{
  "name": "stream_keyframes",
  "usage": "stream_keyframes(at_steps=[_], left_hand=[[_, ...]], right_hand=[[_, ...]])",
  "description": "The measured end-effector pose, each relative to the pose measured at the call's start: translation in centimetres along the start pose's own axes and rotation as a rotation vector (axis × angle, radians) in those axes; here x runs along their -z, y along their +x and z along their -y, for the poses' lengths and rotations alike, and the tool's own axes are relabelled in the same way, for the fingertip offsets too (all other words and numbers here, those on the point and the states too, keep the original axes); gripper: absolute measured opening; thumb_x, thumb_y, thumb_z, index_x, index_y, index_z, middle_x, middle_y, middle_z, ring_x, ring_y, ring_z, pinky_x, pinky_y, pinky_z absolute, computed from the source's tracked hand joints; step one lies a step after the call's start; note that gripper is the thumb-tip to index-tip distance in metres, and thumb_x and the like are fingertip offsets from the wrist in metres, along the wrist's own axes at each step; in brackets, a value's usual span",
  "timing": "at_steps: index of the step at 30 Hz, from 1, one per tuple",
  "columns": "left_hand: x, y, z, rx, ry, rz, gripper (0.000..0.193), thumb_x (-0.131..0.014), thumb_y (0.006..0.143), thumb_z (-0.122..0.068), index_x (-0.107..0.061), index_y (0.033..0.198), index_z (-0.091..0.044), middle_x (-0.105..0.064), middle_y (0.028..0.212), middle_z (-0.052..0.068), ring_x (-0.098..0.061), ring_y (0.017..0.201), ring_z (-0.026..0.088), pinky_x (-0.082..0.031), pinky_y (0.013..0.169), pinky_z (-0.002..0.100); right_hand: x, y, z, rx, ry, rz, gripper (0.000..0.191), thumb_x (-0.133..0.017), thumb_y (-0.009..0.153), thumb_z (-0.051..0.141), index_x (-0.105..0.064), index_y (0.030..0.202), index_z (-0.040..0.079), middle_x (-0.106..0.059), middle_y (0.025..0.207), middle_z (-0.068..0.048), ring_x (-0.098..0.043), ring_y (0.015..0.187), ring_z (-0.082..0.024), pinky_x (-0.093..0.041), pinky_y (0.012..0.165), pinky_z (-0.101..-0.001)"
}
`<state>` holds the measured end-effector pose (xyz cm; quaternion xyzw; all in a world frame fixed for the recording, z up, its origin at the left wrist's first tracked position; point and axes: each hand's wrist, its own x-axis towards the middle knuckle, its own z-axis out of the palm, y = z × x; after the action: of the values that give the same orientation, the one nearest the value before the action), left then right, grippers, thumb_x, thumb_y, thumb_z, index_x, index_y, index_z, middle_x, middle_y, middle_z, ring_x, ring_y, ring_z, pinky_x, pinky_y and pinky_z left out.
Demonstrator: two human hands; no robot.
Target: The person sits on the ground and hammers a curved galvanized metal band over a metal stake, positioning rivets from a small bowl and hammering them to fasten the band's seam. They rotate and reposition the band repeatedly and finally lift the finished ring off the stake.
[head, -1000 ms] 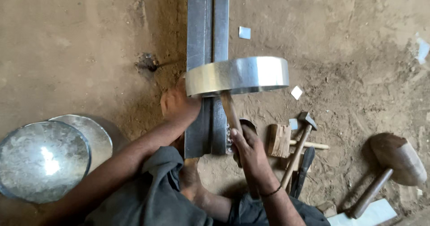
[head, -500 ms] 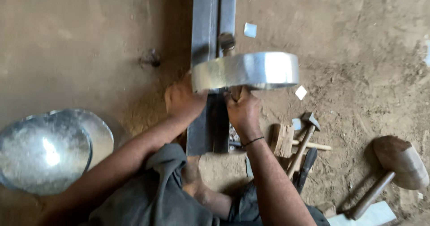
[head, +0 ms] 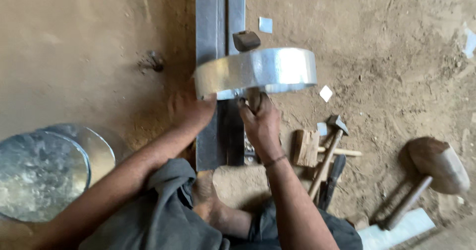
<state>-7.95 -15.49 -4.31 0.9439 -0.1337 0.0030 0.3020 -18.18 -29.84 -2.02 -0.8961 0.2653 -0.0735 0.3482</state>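
Two hands: both are at a shiny metal ring (head: 258,71) held over a steel beam (head: 218,41) that lies on the dirt floor.
Left hand (head: 191,110): fingers curled together onto the near left edge of the ring, thumb side pressed against its wall; the grip is closed on the ring.
Right hand (head: 260,123): fingers wrapped tight around a wooden hammer handle (head: 254,97), which runs up from the fist and passes under the ring.
Hammer head (head: 246,40): dark block, showing just beyond the far rim of the ring, above the fingers of the right hand.
Metal ring: wide, shallow band seen edge-on, its wall facing the camera (whether anything lies inside it cannot be told from this angle); it sits just past both sets of fingertips, across the beam.
Metal discs (head: 42,173): two round, dished sheets stacked, well apart to the left of the left hand's fingers; nothing shows in the upper one but glare.
Tools to the right of the right fingers: a small wooden block (head: 306,148) near the wrist, a small hammer (head: 333,136) just beside it, and a large wooden mallet (head: 436,165) farther off.
Scraps (head: 325,93): small pale metal offcuts on the dirt, near the ring's right end.
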Motion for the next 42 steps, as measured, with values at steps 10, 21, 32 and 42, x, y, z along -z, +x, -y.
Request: stream_keyframes(at_steps=[10, 21, 32, 42], left_hand=[[-1.0, -0.1, 1.5, 0.147, -0.164, 0.220, 0.051, -0.060, 0.095, -0.037, -0.057, 0.139, -0.012, -0.070, 0.117, 0.016, -0.064, 0.112, 0.039, -0.041, 0.104, 0.060], [-1.2, -0.1, 0.8, 0.190, -0.153, 0.095, 0.056, -0.062, 0.088, -0.034, -0.058, 0.138, -0.011, -0.069, 0.118, 0.021, -0.062, 0.112, 0.044, -0.042, 0.099, 0.059], [0.7, 0.0, -0.5, 0.016, -0.122, 0.048, 0.054, -0.061, 0.093, -0.038, -0.057, 0.137, -0.008, -0.069, 0.125, 0.024, -0.059, 0.120, 0.046, -0.034, 0.107, 0.066], [2.3, 0.5, -1.2, 0.153, -0.188, 0.229, 0.044, -0.056, 0.096, -0.039, -0.061, 0.134, -0.016, -0.070, 0.128, 0.015, -0.063, 0.124, 0.037, -0.043, 0.110, 0.051]], right_hand=[[4.3, -10.9, -3.8, -0.332, 0.391, 0.095, 0.028, -0.071, 0.088, 0.023, -0.062, 0.112, 0.012, -0.065, 0.069, 0.001, -0.058, 0.055, -0.009, -0.047, 0.043, -0.0278], [20.4, -14.5, 2.5, 0.348, 1.051, -0.097, 0.019, -0.053, 0.102, 0.029, -0.059, 0.097, 0.011, -0.051, 0.068, 0.002, -0.046, 0.053, -0.008, -0.039, 0.043, -0.0242], [2.2, -12.9, -2.7, -0.594, 0.855, 0.285, 0.021, -0.054, 0.103, 0.031, -0.054, 0.089, 0.014, -0.042, 0.057, 0.004, -0.038, 0.046, -0.010, -0.030, 0.040, -0.0274], [24.0, -14.9, 2.1, 0.275, 1.019, -0.231, 0.034, -0.053, 0.102, 0.043, -0.050, 0.081, 0.016, -0.041, 0.060, 0.004, -0.038, 0.045, -0.009, -0.029, 0.038, -0.0266]])
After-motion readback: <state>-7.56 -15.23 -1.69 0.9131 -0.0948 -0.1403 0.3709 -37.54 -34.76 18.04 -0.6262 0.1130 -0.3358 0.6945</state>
